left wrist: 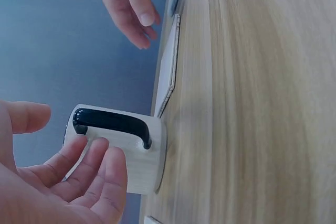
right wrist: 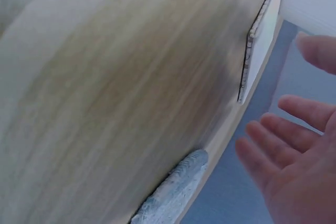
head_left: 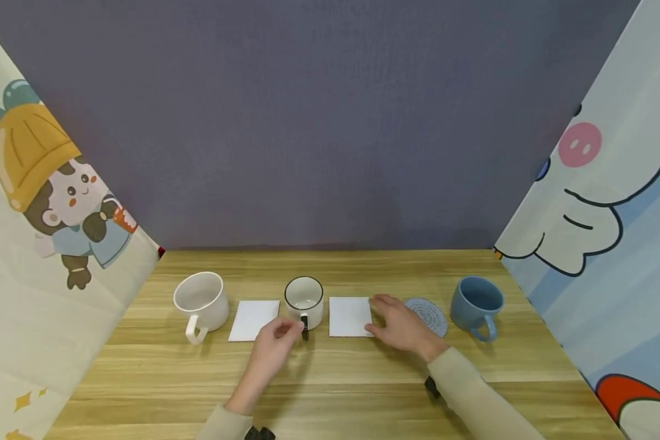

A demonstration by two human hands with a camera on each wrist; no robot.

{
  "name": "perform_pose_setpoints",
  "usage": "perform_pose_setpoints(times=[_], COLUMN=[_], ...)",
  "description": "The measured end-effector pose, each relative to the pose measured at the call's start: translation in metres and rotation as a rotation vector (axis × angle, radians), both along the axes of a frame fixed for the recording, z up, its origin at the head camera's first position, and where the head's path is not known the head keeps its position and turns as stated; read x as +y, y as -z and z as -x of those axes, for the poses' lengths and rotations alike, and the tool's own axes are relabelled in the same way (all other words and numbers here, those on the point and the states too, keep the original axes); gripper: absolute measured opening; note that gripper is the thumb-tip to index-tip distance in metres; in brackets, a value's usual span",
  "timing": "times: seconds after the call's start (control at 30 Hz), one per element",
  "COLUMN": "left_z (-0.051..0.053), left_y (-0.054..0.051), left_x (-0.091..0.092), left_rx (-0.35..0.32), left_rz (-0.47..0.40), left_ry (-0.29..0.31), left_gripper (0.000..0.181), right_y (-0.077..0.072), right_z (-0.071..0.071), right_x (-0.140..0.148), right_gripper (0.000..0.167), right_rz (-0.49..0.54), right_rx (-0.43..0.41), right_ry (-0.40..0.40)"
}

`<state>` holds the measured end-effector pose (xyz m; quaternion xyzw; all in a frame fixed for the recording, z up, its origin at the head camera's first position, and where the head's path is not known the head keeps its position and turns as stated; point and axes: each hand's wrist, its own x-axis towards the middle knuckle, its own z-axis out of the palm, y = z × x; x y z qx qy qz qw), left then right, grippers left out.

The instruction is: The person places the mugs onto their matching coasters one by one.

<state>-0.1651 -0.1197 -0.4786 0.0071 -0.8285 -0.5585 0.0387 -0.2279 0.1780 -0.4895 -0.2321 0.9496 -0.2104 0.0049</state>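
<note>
Three mugs [head_left: 202,302] [head_left: 304,299] [head_left: 475,304], two white squares [head_left: 254,321] [head_left: 350,317], one round coaster [head_left: 429,316], both hands [head_left: 273,343] [head_left: 400,326] empty, loosely spread

Soft light casts faint shadows across the table [head_left: 363,382]

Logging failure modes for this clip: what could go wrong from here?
The left hand is beside the black handle with fingers not wrapped round it; a bump might shift the black-rimmed mug.

The right hand is at the edge of the nearer white square and could nudge it askew.
</note>
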Motion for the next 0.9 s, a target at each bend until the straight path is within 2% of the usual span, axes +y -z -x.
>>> perform_pose_setpoints(times=[0.47, 0.73, 0.9], left_z=[0.001, 0.0064, 0.0081], left_y=[0.0032, 0.0075, 0.0089], left_x=[0.0054, 0.0078, 0.0069], left_rx=[-0.053, -0.108, -0.134], left_rz=[-0.158, -0.207, -0.244], left_ry=[0.022, 0.021, 0.045], left_gripper=[0.028, 0.028, 0.036], right_y=[0.0063, 0.0081, 0.0097], right_z=[0.0073, 0.0079, 0.0088], right_x=[-0.0048, -0.0078, -0.0083], right_gripper=[0.062, 0.06, 0.059], right_rz=[-0.067, -0.083, -0.11], right_rx=[-0.023, -0.041, -0.045], right_ry=[-0.028, -0.028, -0.027])
